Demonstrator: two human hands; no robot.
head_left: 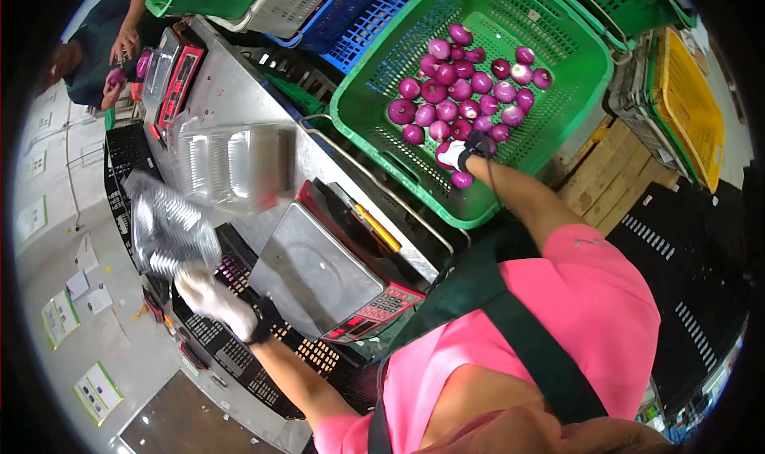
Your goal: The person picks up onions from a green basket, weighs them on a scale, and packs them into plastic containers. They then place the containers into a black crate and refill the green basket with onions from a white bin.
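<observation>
My left hand (213, 301), in a white glove, grips a clear plastic clamshell container (166, 229) by its lower edge, over the black crate at the left. My right hand (466, 153), gloved too, reaches into the green basket (358, 131) and closes on a red onion among several red onions (462, 95) lying on its floor. An open clear clamshell tray (235, 163) rests on the steel counter. A weighing scale (315, 275) with an empty steel pan stands between my two arms.
A second scale (174, 75) stands farther along the steel counter (219, 95). Another person (107, 47) at the far end holds a red onion. Green, blue, grey and yellow crates (689, 107) ring the basket. A wooden pallet (606, 171) lies at the right.
</observation>
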